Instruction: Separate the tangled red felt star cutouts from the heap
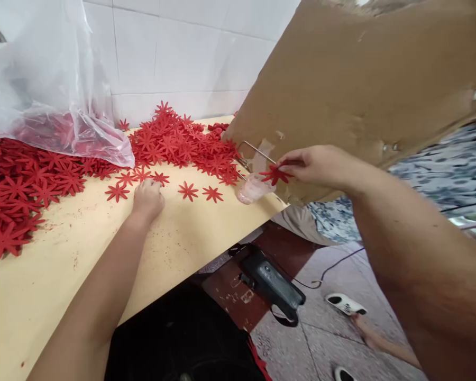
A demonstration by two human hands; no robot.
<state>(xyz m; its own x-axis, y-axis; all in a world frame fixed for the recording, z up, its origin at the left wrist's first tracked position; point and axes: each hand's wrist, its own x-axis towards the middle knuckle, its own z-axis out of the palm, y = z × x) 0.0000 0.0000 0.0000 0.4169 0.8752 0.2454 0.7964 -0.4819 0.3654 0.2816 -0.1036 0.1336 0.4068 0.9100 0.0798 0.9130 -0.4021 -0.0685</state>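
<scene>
My right hand (311, 166) pinches a red flower-shaped piece (275, 174) with pointed petals between thumb and fingers. It is held beside a thin bent metal rod (259, 152), over a pinkish translucent plastic wrapping (254, 189) at the table's edge. Whether the rod passes through the piece I cannot tell. On the tabletop my left hand (148, 200) rests with fingers curled, right at a few loose red flower pieces (142, 173); its fingertips are partly hidden. Two single flower pieces (188, 191) lie flat between the hands.
A big heap of red flower pieces (170, 137) lies against the white tiled wall. A clear plastic bag (55, 95) stands at left on more pieces. A large cardboard sheet (353, 90) leans at right. Below are a black bag-like object (273, 283) and another person's foot (360, 325).
</scene>
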